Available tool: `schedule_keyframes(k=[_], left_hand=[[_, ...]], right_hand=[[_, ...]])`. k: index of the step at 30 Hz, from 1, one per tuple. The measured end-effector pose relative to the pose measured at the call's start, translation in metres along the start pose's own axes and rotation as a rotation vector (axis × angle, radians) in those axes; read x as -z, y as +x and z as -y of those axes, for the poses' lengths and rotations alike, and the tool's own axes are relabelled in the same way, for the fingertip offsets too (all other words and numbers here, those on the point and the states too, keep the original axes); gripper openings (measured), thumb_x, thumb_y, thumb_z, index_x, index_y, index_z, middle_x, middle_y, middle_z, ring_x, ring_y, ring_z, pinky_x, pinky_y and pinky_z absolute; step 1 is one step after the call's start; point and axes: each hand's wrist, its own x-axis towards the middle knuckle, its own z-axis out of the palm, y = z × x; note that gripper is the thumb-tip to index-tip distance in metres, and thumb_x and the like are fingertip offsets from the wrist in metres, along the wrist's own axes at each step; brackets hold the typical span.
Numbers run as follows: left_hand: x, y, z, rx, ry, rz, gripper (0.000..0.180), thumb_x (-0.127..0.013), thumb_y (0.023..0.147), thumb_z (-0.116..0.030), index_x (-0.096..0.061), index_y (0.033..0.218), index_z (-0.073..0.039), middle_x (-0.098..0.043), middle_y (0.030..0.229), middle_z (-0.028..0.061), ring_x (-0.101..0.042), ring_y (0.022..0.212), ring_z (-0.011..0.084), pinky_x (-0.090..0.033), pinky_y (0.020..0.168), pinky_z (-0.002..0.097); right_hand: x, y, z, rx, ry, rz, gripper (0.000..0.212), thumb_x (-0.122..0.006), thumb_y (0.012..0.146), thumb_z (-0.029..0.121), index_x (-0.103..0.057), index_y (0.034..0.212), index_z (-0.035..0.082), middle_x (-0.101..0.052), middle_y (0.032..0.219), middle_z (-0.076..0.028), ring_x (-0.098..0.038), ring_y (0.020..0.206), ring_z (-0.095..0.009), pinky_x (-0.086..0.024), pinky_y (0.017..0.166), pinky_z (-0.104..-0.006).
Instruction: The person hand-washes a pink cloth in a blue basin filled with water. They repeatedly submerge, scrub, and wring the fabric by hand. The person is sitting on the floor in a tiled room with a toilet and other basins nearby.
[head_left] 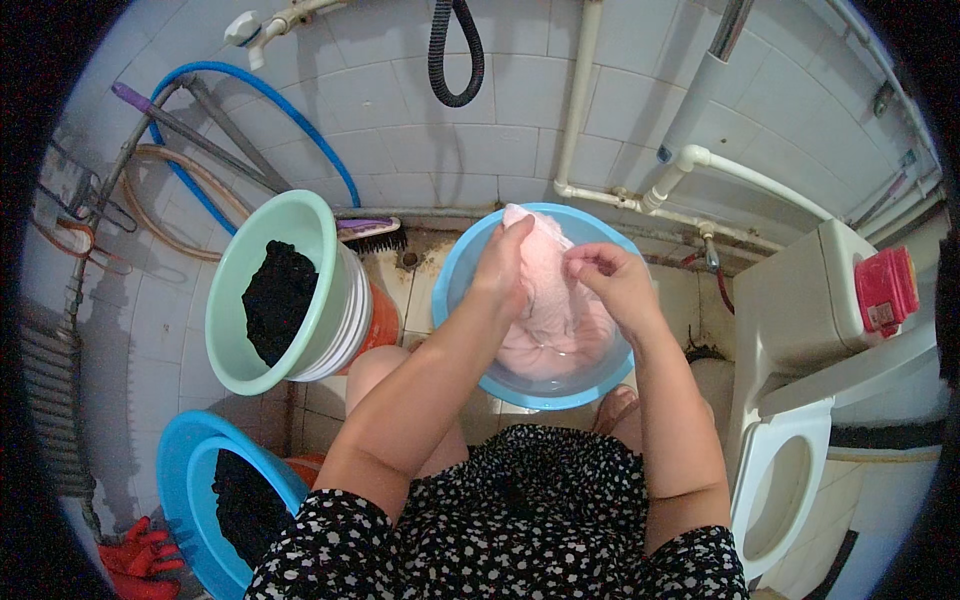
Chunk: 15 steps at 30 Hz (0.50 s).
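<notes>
A wet, light pink cloth (548, 270) is raised partly out of a blue basin (455, 265) in front of me. Its lower part lies in the water at the basin's bottom. My left hand (503, 265) is closed around the cloth's upper left side, thumb near the top. At the cloth's right edge my right hand (612, 285) is closed in a pinch, thumb and fingertips together on the fabric. Which kind of garment or towel it is does not show.
To the left, a pale green basin (225, 330) with black fabric (280, 300) sits on a striped bucket (345, 320). Nearer stands another blue basin (180, 490) holding black fabric. Red gloves (140, 555) lie lower left. A toilet (780, 490) is at right, a brush (372, 235) by the wall.
</notes>
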Motion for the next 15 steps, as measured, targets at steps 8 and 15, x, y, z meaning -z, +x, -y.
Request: schedule_keyframes(k=[8, 15], left_hand=[[-0.007, -0.01, -0.009, 0.069, -0.159, 0.265, 0.037, -0.049, 0.085, -0.028, -0.054, 0.108, 0.0, -0.06, 0.103, 0.0152, -0.059, 0.095, 0.0278, -0.047, 0.087, 0.041], [0.002, -0.014, -0.006, 0.109, -0.097, 0.561, 0.052, -0.044, 0.082, -0.03, -0.047, 0.119, 0.007, -0.056, 0.115, 0.0209, -0.056, 0.105, 0.0321, -0.043, 0.095, 0.0415]], right_hand=[[0.011, 0.015, -0.008, -0.329, 0.152, -0.39, 0.07, -0.05, 0.086, 0.053, -0.031, 0.135, 0.006, -0.046, 0.127, -0.015, -0.042, 0.12, -0.022, -0.04, 0.092, -0.0364], [0.007, 0.022, -0.035, -0.436, 0.884, 0.07, 0.08, -0.043, 0.083, 0.064, -0.03, 0.135, 0.004, -0.037, 0.134, -0.022, -0.049, 0.116, -0.033, -0.045, 0.092, -0.0455]])
